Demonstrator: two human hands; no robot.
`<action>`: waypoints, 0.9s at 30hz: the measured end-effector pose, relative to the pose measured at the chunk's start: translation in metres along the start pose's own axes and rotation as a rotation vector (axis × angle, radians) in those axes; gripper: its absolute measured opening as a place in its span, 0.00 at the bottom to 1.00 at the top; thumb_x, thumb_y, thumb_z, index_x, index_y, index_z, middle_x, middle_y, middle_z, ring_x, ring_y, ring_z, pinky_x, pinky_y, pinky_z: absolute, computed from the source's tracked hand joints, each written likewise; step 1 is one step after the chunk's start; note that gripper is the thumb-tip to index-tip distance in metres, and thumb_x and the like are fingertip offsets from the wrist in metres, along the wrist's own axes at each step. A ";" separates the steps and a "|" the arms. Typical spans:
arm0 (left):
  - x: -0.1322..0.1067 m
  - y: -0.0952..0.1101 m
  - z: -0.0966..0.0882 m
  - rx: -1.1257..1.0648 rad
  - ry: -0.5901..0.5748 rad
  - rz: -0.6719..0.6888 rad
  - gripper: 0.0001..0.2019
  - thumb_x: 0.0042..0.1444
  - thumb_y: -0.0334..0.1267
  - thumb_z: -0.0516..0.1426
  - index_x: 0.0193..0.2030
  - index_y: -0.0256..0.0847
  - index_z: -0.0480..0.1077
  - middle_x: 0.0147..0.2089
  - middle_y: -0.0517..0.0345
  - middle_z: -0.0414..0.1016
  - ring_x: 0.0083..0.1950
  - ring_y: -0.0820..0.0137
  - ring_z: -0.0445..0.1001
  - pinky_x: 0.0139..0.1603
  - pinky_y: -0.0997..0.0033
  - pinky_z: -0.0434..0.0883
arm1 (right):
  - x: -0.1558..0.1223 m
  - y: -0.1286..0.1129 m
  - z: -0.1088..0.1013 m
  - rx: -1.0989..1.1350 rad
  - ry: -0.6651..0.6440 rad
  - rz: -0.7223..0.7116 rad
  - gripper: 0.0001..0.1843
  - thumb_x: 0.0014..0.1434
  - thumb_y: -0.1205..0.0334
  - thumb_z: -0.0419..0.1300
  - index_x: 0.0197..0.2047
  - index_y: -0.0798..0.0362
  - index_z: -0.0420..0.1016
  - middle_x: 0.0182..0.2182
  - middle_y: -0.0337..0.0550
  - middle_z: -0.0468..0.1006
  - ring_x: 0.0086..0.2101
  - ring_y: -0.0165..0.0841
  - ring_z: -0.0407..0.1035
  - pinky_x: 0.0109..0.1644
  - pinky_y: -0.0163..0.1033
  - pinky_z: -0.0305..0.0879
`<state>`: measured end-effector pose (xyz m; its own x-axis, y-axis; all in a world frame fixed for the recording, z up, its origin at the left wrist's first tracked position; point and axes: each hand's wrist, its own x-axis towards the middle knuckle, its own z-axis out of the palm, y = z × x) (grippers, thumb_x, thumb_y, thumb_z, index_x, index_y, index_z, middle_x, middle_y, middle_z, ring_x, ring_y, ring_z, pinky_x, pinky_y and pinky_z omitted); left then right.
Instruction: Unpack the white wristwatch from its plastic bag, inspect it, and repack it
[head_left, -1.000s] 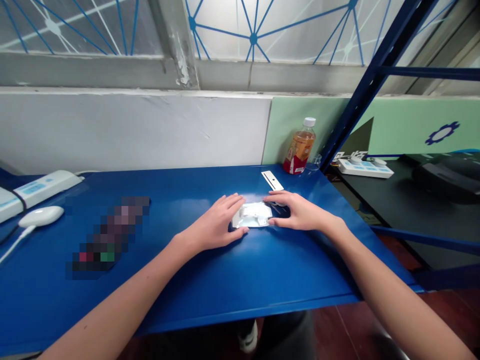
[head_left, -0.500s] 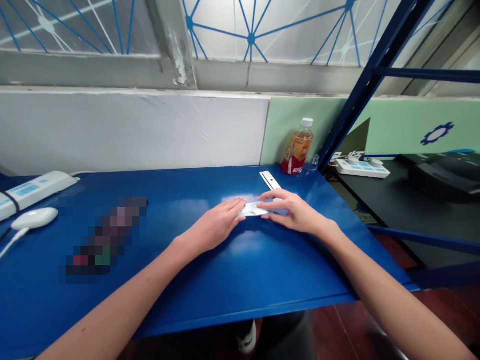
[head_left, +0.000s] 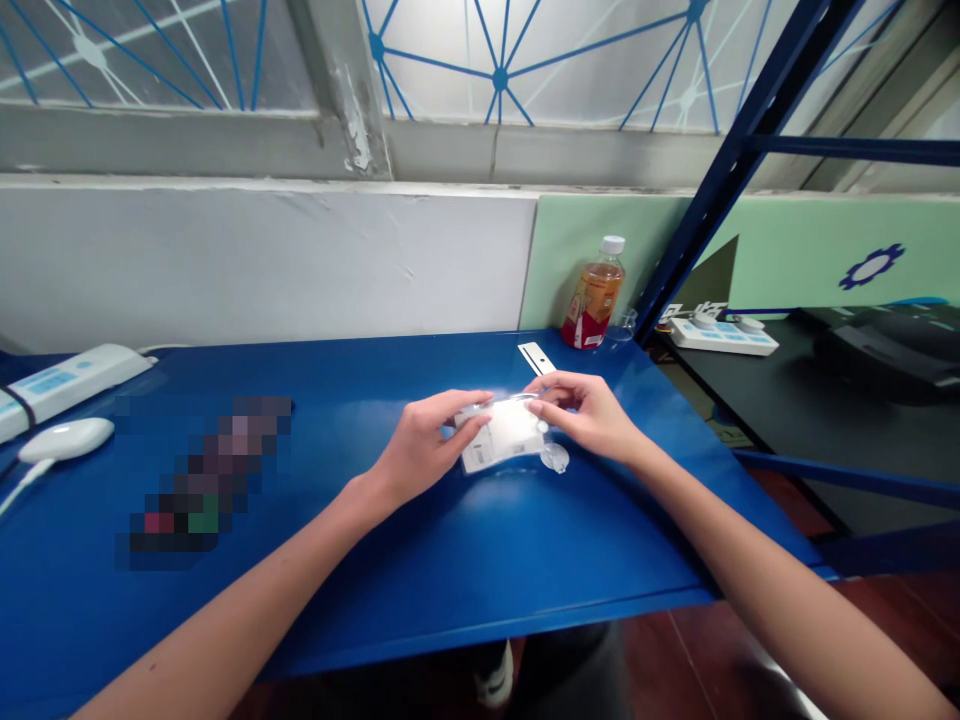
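In the head view, a small white packet (head_left: 504,437) with printed marks and a shiny clear plastic edge is held over the blue table (head_left: 435,570). My left hand (head_left: 421,438) pinches its left end between thumb and fingers. At the other end, my right hand (head_left: 589,408) grips the upper right corner, thumb in front. A clear round plastic piece (head_left: 555,457) shows at the packet's lower right; whether it is attached I cannot tell. Just behind my right hand lies a white strip (head_left: 537,358) with a dark dot.
A bottle with a white cap (head_left: 595,295) stands at the back right, by a small clear object (head_left: 624,325). On the left are a white power strip (head_left: 82,380), a white oval device with a cable (head_left: 69,440) and a pixelated dark object (head_left: 214,470). A blue frame post (head_left: 739,160) rises at right.
The packet has tipped up, so its broad printed face shows. My hands have shifted from lying flat around it to pinching its ends, and the clear round piece has come into sight.
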<state>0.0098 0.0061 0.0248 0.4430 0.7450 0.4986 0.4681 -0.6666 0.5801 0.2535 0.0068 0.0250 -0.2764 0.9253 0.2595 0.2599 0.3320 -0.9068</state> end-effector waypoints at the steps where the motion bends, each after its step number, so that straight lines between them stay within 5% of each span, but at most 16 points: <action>1: 0.000 -0.002 0.000 0.016 -0.038 0.016 0.14 0.64 0.43 0.57 0.52 0.40 0.74 0.51 0.51 0.79 0.47 0.63 0.79 0.46 0.64 0.78 | 0.001 0.003 0.001 0.013 -0.011 0.029 0.15 0.58 0.51 0.64 0.41 0.56 0.76 0.21 0.36 0.72 0.21 0.28 0.63 0.25 0.34 0.61; 7: 0.000 -0.015 -0.001 0.136 -0.275 0.027 0.31 0.56 0.47 0.64 0.65 0.41 0.64 0.64 0.45 0.69 0.64 0.54 0.66 0.62 0.51 0.67 | 0.006 0.019 0.005 -0.276 0.049 -0.014 0.13 0.60 0.53 0.60 0.40 0.54 0.77 0.25 0.40 0.76 0.25 0.32 0.69 0.30 0.37 0.66; 10: -0.002 -0.020 -0.001 0.169 -0.374 0.007 0.32 0.58 0.50 0.61 0.67 0.43 0.61 0.68 0.45 0.63 0.71 0.52 0.57 0.66 0.46 0.61 | 0.006 0.022 0.002 -0.492 0.019 -0.154 0.10 0.61 0.56 0.59 0.40 0.52 0.79 0.39 0.48 0.82 0.39 0.39 0.75 0.45 0.46 0.71; 14: -0.001 -0.022 -0.002 0.224 -0.500 -0.040 0.31 0.64 0.54 0.53 0.70 0.45 0.55 0.73 0.46 0.54 0.75 0.53 0.45 0.69 0.44 0.53 | 0.005 0.020 -0.007 -0.601 -0.131 -0.296 0.19 0.63 0.53 0.59 0.53 0.51 0.77 0.56 0.52 0.75 0.57 0.46 0.67 0.61 0.56 0.63; 19: 0.000 -0.025 -0.004 0.302 -0.531 -0.083 0.37 0.62 0.62 0.50 0.72 0.44 0.53 0.75 0.44 0.46 0.75 0.51 0.38 0.71 0.43 0.43 | 0.003 0.016 -0.012 -0.675 -0.339 -0.266 0.41 0.55 0.40 0.63 0.65 0.57 0.66 0.65 0.59 0.62 0.66 0.52 0.52 0.66 0.60 0.54; 27: 0.000 -0.031 -0.008 0.336 -0.564 -0.087 0.45 0.56 0.67 0.53 0.72 0.41 0.51 0.75 0.41 0.44 0.75 0.49 0.38 0.71 0.43 0.42 | 0.003 0.015 -0.012 -0.730 -0.372 -0.201 0.43 0.54 0.37 0.62 0.64 0.57 0.67 0.67 0.61 0.59 0.67 0.53 0.49 0.67 0.60 0.53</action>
<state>-0.0105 0.0271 0.0120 0.6826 0.7308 -0.0073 0.6928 -0.6439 0.3246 0.2676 0.0170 0.0157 -0.6350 0.7577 0.1506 0.6706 0.6374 -0.3795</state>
